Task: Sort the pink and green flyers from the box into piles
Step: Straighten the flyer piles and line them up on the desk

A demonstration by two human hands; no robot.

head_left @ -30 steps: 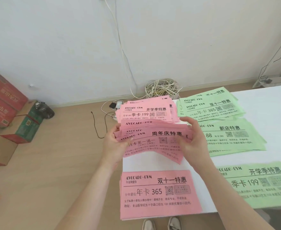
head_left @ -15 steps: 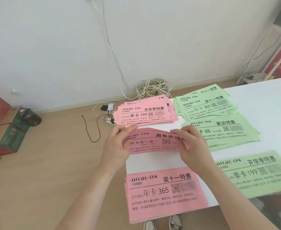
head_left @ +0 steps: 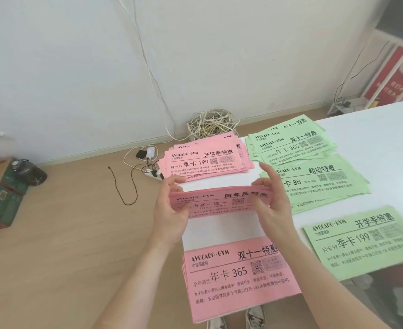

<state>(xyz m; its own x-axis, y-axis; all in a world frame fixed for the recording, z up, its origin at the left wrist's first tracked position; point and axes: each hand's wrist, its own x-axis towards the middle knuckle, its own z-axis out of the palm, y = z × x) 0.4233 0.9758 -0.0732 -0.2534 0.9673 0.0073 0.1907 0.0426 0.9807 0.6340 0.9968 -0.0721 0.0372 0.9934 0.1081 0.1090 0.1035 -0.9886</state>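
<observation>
I've got the pink flyer stack (head_left: 219,203) up over the counter (head_left: 374,150), btwn the far pink pile (head_left: 203,160) and near pink pile (head_left: 238,276), long axis left-right, headline edge away from me. Left grip (head_left: 172,210) & right grip (head_left: 274,210) each pinch a short end. Vs 1 s ago: fanned sheets now squared.

On the desk (head_left: 386,143), the near pink pile (head_left: 241,279) at the front edge reads "AVOCADO·GYM, 双十一特惠, 年卡 365". The far pink pile (head_left: 203,162): "开学季特惠, 季卡 199". The held pink stack (head_left: 219,203): "周年庆特惠". The far green pile (head_left: 298,143): "年卡 365". The middle green pile (head_left: 326,179): "新店特惠, 88". The near green pile (head_left: 362,243): "开学季特惠, 季卡 199".
</observation>
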